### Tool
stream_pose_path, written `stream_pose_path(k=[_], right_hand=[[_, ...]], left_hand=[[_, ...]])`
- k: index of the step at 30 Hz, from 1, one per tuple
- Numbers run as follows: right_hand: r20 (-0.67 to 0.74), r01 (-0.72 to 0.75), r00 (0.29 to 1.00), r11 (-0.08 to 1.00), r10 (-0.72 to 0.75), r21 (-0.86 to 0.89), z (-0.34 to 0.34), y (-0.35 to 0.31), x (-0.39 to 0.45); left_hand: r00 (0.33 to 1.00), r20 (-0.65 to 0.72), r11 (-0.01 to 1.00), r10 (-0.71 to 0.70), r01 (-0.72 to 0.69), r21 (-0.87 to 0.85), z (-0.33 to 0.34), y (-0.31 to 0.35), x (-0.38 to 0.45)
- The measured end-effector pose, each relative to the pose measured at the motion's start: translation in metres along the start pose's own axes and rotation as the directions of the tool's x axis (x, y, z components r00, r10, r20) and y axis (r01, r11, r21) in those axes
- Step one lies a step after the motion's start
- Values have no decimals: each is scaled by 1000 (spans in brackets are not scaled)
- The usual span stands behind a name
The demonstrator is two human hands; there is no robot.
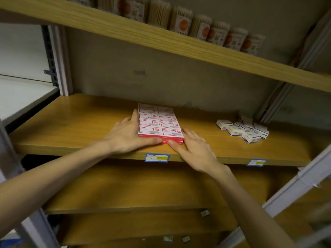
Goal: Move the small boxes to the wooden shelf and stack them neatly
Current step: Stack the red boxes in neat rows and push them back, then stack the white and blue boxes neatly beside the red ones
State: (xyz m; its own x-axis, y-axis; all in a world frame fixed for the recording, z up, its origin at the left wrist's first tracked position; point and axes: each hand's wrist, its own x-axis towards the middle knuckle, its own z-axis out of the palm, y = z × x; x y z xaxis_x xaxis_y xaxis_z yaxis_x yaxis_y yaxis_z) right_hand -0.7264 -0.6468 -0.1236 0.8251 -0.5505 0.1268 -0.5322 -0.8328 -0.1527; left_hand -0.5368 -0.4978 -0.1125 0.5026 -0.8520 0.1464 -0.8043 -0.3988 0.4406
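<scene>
Head view: on the wooden shelf [80, 126] sits a block of small red-and-white boxes [159, 122], two columns side by side, its near end just short of the shelf's front edge. Left hand [129, 134] lies flat along the block's 9 o'clock side, fingers straight, thumb across the near face. Right hand [195, 149] presses at the 4 o'clock corner, fingers relaxed, grasping nothing. Bare board stretches toward 9 o'clock. At 3 o'clock, well apart, white boxes [243, 130] lie in a loose heap.
</scene>
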Motion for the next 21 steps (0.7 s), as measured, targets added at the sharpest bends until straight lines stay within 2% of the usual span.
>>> stream_pose_path(k=[10, 16, 18, 21], right_hand=[[10, -38, 999, 999, 38, -10, 7, 0, 1], [12, -19, 1000, 999, 19, 28, 3, -4, 2], [27, -16, 1000, 999, 15, 50, 1, -3, 0], [-11, -1, 1000, 982, 4, 190, -7, 11, -8]], left_hand=[[999, -48, 997, 13, -9, 79, 9, -3, 0], [997, -79, 999, 19, -16, 49, 9, -9, 4], [990, -133, 999, 46, -46, 2, 7, -10, 2], [948, -293, 992, 120, -103, 75, 2, 7, -1]])
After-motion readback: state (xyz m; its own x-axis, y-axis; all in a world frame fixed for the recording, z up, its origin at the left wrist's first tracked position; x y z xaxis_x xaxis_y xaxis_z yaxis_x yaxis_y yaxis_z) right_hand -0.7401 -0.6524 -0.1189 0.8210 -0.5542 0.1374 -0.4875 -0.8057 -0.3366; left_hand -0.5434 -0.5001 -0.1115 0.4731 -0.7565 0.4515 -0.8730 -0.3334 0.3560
